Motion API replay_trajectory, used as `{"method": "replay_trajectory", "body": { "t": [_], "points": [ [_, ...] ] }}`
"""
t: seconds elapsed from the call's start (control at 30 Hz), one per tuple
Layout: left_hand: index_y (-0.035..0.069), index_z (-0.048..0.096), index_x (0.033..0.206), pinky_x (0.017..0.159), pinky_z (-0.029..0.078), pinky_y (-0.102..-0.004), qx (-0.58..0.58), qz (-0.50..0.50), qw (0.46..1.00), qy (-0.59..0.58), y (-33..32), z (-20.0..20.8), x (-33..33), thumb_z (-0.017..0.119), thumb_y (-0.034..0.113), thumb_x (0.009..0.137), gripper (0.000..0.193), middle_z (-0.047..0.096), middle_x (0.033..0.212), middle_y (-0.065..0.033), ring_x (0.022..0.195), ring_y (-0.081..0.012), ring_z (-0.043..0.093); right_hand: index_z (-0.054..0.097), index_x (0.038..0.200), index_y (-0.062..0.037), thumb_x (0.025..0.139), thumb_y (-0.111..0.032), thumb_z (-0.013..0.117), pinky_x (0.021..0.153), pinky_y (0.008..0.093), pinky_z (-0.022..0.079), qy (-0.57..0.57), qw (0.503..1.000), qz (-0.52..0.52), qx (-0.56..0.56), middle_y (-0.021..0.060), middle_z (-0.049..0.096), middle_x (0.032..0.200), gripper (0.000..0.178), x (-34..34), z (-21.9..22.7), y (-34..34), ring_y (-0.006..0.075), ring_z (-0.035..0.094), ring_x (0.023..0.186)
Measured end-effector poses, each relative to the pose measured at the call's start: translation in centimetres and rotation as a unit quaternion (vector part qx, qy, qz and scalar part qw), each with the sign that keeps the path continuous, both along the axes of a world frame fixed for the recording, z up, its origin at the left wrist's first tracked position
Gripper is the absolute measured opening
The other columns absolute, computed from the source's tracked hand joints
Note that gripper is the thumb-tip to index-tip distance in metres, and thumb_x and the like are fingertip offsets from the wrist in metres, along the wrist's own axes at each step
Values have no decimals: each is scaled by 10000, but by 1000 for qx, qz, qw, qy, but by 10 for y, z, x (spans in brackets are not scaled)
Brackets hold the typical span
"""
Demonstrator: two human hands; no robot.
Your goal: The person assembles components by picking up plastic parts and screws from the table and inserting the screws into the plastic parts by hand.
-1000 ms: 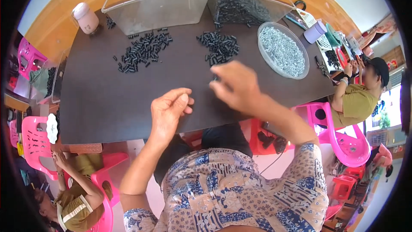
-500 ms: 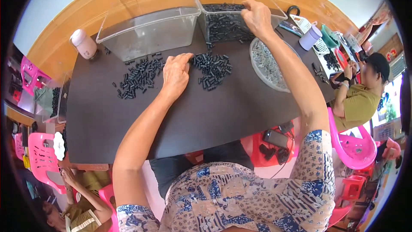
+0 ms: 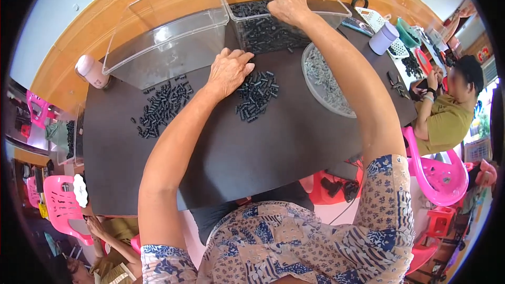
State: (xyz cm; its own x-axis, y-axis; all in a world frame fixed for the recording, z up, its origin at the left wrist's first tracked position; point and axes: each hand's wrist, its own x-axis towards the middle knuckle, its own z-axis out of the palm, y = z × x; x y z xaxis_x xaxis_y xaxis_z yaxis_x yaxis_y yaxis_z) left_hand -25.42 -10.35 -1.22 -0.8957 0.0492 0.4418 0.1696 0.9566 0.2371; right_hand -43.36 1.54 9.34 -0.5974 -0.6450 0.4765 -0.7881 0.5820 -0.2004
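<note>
My left hand (image 3: 230,72) is over the upper left edge of a small heap of short black ribbed cylindrical pieces (image 3: 256,97) on the dark table. Its fingers are bent and apart, with thumb and forefinger spread; nothing shows between them. My right hand (image 3: 289,5) reaches into the right clear plastic bin (image 3: 321,18), which holds many of the same black pieces (image 3: 268,31). The right fingers curl down among the pieces, so their tips and anything in them are hidden. To the left of my left hand lies a second heap of black pieces (image 3: 162,108).
A clear bin (image 3: 173,47) stands at the back left beside a pink bottle (image 3: 93,72). Under my right forearm is a round tub (image 3: 317,94) of small clear pieces. Farther right are a lilac cup (image 3: 384,38), pliers (image 3: 397,84) and a seated person (image 3: 447,110).
My left hand has moved right and upward along the right heap, thumb now apart from the forefinger. My right hand has shifted left inside the bin. The whole view has shifted slightly.
</note>
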Motion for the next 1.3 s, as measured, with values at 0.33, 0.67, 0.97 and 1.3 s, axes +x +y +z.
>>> {"method": "replay_trajectory", "body": {
  "t": [0.33, 0.67, 0.97, 1.3],
  "points": [
    [102, 674, 937, 820, 435, -392, 7, 53, 998, -17, 11, -2, -2, 584, 235, 824, 196, 551, 899, -90, 912, -292, 484, 648, 673, 38, 658, -125, 545, 670, 455, 490, 102, 994, -35, 16, 274, 625, 764, 193, 22, 6, 4, 408, 620, 746],
    [83, 627, 1030, 819, 424, -358, 46, -34, 998, -9, -9, -8, 16, 518, 124, 843, 220, 597, 922, -87, 880, -277, 514, 620, 764, -52, 666, -17, 577, 659, 392, 470, 242, 937, 163, -192, 111, 593, 736, 112, 69, -17, 31, 296, 565, 732],
    [67, 595, 1097, 871, 405, -373, 167, -42, 985, -26, -2, -4, 42, 497, 120, 838, 282, 600, 1010, -98, 956, -303, 499, 685, 856, -65, 686, -38, 569, 736, 447, 466, 15, 992, 117, -32, 182, 622, 814, 207, 87, -94, 27, 357, 576, 816],
    [36, 569, 1143, 940, 379, -325, 253, -26, 967, -16, 9, -9, 62, 490, 149, 870, 307, 588, 1118, -113, 1075, -272, 506, 661, 696, -29, 625, -46, 585, 725, 430, 485, 29, 993, 110, 8, 182, 609, 785, 106, 100, -110, 19, 353, 578, 807]
  ]
}}
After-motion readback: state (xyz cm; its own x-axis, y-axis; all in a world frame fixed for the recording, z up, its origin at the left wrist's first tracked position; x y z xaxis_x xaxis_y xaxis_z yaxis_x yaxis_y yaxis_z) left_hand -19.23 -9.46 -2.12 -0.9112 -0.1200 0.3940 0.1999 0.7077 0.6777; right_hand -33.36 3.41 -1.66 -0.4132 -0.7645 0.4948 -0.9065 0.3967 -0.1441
